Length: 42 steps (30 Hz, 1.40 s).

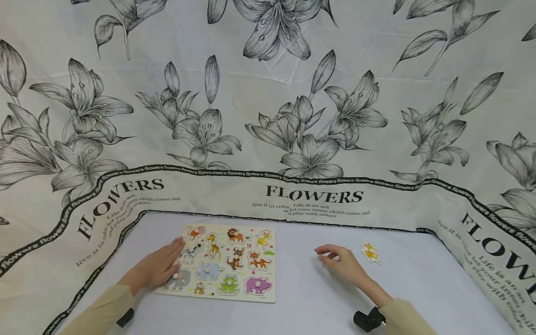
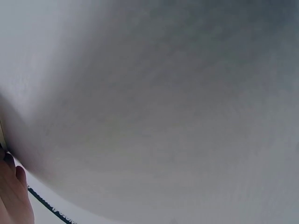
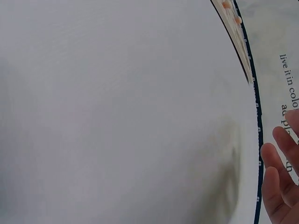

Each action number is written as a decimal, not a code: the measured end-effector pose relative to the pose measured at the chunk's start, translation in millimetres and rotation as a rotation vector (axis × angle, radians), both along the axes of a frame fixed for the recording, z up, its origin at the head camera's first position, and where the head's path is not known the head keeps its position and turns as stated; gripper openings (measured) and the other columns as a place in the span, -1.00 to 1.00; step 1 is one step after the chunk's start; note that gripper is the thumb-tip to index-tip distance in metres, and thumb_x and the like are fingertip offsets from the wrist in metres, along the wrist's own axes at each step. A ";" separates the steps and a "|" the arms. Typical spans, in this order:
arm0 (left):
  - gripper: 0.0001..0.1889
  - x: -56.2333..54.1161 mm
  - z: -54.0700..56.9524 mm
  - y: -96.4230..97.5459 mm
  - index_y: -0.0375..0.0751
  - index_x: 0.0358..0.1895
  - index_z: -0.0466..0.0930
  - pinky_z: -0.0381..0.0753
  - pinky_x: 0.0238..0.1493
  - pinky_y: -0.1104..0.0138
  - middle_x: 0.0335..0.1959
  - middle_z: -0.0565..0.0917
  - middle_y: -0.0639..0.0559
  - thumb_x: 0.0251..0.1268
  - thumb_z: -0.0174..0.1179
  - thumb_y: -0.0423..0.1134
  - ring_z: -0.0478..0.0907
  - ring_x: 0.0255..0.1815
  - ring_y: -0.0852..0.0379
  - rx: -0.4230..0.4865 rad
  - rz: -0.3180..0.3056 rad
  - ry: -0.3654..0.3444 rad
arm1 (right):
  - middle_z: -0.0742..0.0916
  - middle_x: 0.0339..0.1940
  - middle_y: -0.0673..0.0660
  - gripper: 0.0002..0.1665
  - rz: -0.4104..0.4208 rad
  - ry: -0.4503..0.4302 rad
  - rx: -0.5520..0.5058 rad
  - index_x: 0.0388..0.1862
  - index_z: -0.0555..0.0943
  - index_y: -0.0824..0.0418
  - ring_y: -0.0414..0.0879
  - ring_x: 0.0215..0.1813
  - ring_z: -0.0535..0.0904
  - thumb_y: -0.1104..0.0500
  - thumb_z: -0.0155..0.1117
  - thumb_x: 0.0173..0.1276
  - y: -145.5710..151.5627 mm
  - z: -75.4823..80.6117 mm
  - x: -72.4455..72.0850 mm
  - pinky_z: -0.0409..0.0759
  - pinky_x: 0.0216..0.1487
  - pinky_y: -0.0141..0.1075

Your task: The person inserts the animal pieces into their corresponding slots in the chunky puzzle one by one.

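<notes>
A wooden animal puzzle board (image 1: 222,293) lies on the white table, its picture-side up, with a lion, giraffe, zebra, frog, hippo and other animals. My left hand (image 1: 157,265) rests along the board's left edge, fingers extended and thumb near the elephant piece (image 1: 180,281). In the left wrist view only the fingers of the left hand (image 2: 14,193) show at the lower left. Right of the board, my right hand (image 1: 343,265) hovers over the table with loosely bent fingers and nothing held. A small yellow animal puzzle piece (image 1: 370,252) lies beyond it to the right.
White cloth (image 1: 310,197) with black flower drawings and lettering rises behind the table and along both sides. Dark wrist cameras sit by each cuff, the right one (image 1: 369,319) plainly visible. In the right wrist view, the board's edge (image 3: 233,37) shows at the top.
</notes>
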State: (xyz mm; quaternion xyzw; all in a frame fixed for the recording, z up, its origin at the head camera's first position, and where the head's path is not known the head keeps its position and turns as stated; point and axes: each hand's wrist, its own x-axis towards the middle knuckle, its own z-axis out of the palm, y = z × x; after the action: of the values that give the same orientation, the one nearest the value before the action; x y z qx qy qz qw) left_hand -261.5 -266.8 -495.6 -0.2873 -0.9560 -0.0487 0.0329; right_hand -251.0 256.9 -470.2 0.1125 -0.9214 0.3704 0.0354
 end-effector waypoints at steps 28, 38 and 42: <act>-0.37 -3.3 -12.6 -10.3 -0.44 0.40 0.21 -0.11 0.55 0.47 0.41 0.29 -0.36 0.49 -0.10 -0.02 0.19 0.48 -0.15 0.031 -0.064 0.128 | 0.69 0.01 0.34 -0.61 -0.304 -0.068 -0.030 0.11 0.59 0.32 -0.28 -0.37 0.58 0.13 0.21 0.40 105.3 -10.0 19.3 0.58 -0.49 -0.41; -0.37 -1.1 -1.0 -0.9 -0.48 0.40 0.18 0.28 0.42 0.00 0.46 0.20 -0.34 0.47 -0.09 -0.05 0.17 0.47 -0.26 -0.020 -0.011 0.011 | 0.68 0.00 0.39 -0.47 -0.372 -0.068 0.001 0.18 0.51 0.39 -0.30 -0.35 0.60 0.05 0.23 0.38 132.5 -11.7 14.2 0.57 -0.48 -0.40; -0.37 -0.5 -1.5 -1.2 -0.49 0.39 0.19 0.31 0.41 0.02 0.44 0.24 -0.36 0.47 -0.08 -0.06 0.21 0.45 -0.27 -0.003 -0.027 0.039 | 0.68 -0.02 0.39 -0.42 -0.385 -0.075 0.018 0.19 0.50 0.40 -0.24 -0.30 0.59 0.03 0.27 0.34 137.4 -12.1 8.2 0.57 -0.47 -0.40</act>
State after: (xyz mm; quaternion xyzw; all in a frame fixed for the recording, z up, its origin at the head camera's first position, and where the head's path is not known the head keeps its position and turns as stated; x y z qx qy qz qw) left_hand -262.0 -268.0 -497.2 -0.3010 -0.9514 -0.0422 0.0505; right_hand -242.8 394.3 -482.3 -0.0794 -0.9299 0.3523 0.0702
